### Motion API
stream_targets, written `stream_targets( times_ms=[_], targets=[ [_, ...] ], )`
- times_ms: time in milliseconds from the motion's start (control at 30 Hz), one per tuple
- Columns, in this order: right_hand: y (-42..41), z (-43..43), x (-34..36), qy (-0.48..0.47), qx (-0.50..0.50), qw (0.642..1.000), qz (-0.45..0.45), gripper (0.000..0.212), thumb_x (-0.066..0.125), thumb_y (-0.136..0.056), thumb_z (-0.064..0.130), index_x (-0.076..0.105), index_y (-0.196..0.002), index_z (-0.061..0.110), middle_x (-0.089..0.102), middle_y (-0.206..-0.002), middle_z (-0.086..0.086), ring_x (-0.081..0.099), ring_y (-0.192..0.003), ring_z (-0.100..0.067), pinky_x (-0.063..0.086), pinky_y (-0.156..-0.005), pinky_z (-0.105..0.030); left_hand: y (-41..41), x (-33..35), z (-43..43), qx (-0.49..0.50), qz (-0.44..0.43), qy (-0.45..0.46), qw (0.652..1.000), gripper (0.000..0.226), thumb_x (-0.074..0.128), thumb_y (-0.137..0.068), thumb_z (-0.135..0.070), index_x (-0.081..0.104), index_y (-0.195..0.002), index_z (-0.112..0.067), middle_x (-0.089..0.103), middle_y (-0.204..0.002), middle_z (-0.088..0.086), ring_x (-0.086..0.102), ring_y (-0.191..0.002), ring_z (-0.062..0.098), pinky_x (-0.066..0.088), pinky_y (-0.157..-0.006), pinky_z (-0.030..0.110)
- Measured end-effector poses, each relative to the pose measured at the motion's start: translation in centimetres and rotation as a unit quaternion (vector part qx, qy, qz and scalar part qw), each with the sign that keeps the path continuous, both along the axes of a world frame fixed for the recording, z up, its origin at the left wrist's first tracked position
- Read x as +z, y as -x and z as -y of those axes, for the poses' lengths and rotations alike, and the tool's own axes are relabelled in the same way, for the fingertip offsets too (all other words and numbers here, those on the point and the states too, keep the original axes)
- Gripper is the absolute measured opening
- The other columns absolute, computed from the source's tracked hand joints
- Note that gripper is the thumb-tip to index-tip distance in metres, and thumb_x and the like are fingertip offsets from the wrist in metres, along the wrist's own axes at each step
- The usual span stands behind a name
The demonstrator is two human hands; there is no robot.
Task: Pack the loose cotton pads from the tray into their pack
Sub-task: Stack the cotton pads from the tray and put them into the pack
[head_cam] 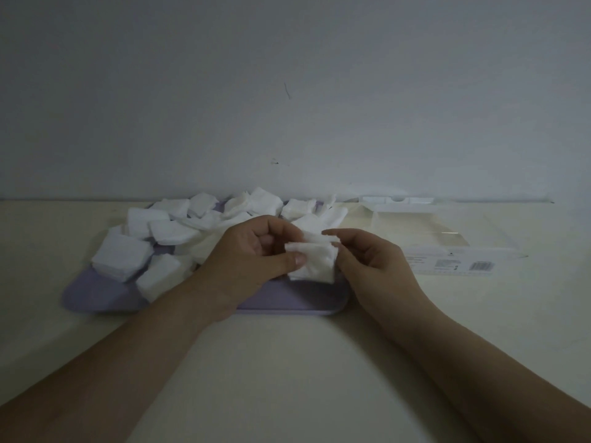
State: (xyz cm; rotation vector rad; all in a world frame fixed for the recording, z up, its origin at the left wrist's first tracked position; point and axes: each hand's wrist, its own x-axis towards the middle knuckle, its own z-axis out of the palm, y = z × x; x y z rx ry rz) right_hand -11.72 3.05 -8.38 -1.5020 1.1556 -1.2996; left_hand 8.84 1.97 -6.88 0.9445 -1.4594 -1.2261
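A lilac tray [96, 295] lies on the table, heaped with several loose white square cotton pads [134, 247]. Over the tray's right part my left hand [256, 254] pinches a small stack of cotton pads [315, 260] between thumb and fingers. My right hand [371, 260] is beside the stack on its right, fingers curled against its edge. The clear plastic pack [441, 244] lies flat on the table to the right of the tray, its printed label and barcode facing me; it looks empty.
The cream table top [287, 362] runs up to a plain grey wall [287, 91] right behind the tray and pack. My two forearms reach in from the bottom corners.
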Motion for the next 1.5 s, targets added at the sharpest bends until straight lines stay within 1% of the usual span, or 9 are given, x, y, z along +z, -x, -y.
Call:
stream_targets(
  times_ms=[367, 533, 733, 867, 933, 1000, 1133, 1300, 1500],
  targets=[
    [0.2, -0.1, 0.6, -0.048, 0.085, 0.992, 0.079, 0.028, 0.073, -0.091, 0.028, 0.073, -0.115, 0.015, 0.078, -0.11, -0.009, 0.073, -0.107, -0.025, 0.053, -0.103, -0.044, 0.4, -0.5, 0.4, 0.074, 0.029, 0.022, 0.997, 0.036, 0.082, -0.078, 0.006, 0.071, -0.106, -0.013, 0.076, -0.092, 0.007, 0.071, -0.082, 0.016, 0.059, -0.071, 0.024],
    [0.3, 0.0, 0.1, 0.01, 0.083, 0.996, -0.011, 0.03, 0.07, -0.089, -0.008, 0.068, -0.112, 0.01, 0.079, -0.106, -0.009, 0.075, -0.104, -0.027, 0.056, -0.099, -0.05, 0.4, -0.9, 0.4, 0.046, 0.134, 0.035, 0.989, 0.053, 0.089, -0.073, -0.016, 0.07, -0.119, -0.034, 0.075, -0.1, -0.006, 0.072, -0.093, 0.014, 0.059, -0.085, 0.028],
    [0.0, -0.3, -0.3, 0.07, 0.03, 0.99, -0.123, 0.034, 0.068, -0.094, 0.003, 0.063, -0.122, 0.022, 0.073, -0.113, 0.008, 0.069, -0.108, -0.006, 0.053, -0.093, -0.021, 0.7, -1.2, 0.2, 0.067, 0.216, 0.099, 0.969, 0.01, 0.085, -0.079, -0.016, 0.075, -0.079, -0.019, 0.053, -0.058, -0.006, 0.04, -0.053, 0.004, 0.034, -0.053, 0.016],
    [-0.2, -0.3, -0.2, 0.06, 0.005, 0.979, -0.194, 0.053, 0.063, -0.098, 0.013, 0.049, -0.146, 0.03, 0.064, -0.133, 0.016, 0.059, -0.122, 0.004, 0.044, -0.102, -0.011, 0.8, -1.3, 0.4, 0.082, 0.222, 0.093, 0.967, 0.011, 0.081, -0.079, -0.021, 0.072, -0.082, -0.024, 0.054, -0.059, -0.005, 0.044, -0.054, 0.01, 0.039, -0.055, 0.024],
    [-0.3, -0.4, -0.3, 0.026, 0.037, 0.969, -0.243, 0.061, 0.056, -0.102, 0.019, 0.033, -0.157, 0.032, 0.056, -0.144, 0.015, 0.053, -0.13, 0.001, 0.041, -0.109, -0.019, 1.0, -1.4, 0.4, 0.057, 0.24, 0.097, 0.964, 0.015, 0.073, -0.084, -0.019, 0.071, -0.097, -0.026, 0.07, -0.074, -0.001, 0.061, -0.065, 0.017, 0.052, -0.065, 0.036],
    [-0.5, -0.7, -0.2, 0.007, 0.063, 0.957, -0.283, 0.064, 0.05, -0.106, 0.023, 0.019, -0.161, 0.032, 0.047, -0.143, 0.019, 0.044, -0.13, 0.005, 0.032, -0.104, -0.01, 1.1, -1.5, 0.4, 0.033, 0.248, 0.102, 0.963, 0.023, 0.066, -0.09, -0.014, 0.069, -0.107, -0.029, 0.075, -0.087, -0.002, 0.07, -0.082, 0.019, 0.059, -0.079, 0.041],
    [-1.0, -1.0, 0.4, 0.039, 0.004, 0.976, -0.215, 0.058, 0.057, -0.102, 0.019, 0.036, -0.156, 0.028, 0.058, -0.13, 0.02, 0.052, -0.113, 0.012, 0.035, -0.088, 0.005, 1.0, -1.5, 0.3, 0.047, 0.213, 0.118, 0.969, 0.018, 0.069, -0.091, -0.012, 0.072, -0.101, -0.027, 0.075, -0.085, -0.001, 0.069, -0.078, 0.016, 0.055, -0.077, 0.037],
    [-0.2, -1.0, 2.2, 0.091, -0.052, 0.987, -0.119, 0.043, 0.075, -0.088, 0.014, 0.063, -0.129, 0.022, 0.076, -0.099, 0.012, 0.072, -0.095, -0.002, 0.056, -0.088, -0.025, 1.5, -0.5, 0.6, 0.085, 0.224, 0.141, 0.96, 0.015, 0.078, -0.085, -0.02, 0.075, -0.096, -0.029, 0.068, -0.09, -0.007, 0.064, -0.081, 0.006, 0.046, -0.076, 0.021],
    [2.8, -0.6, 5.3, 0.01, -0.02, 1.0, -0.001, 0.007, 0.076, -0.087, 0.014, 0.077, -0.095, 0.013, 0.079, -0.089, -0.006, 0.076, -0.091, -0.028, 0.06, -0.089, -0.054, 5.1, 2.7, 0.2, 0.058, 0.132, 0.093, 0.985, 0.011, 0.067, -0.094, -0.022, 0.072, -0.104, -0.018, 0.078, -0.092, 0.011, 0.074, -0.087, 0.03, 0.05, -0.065, 0.023]
  ],
)
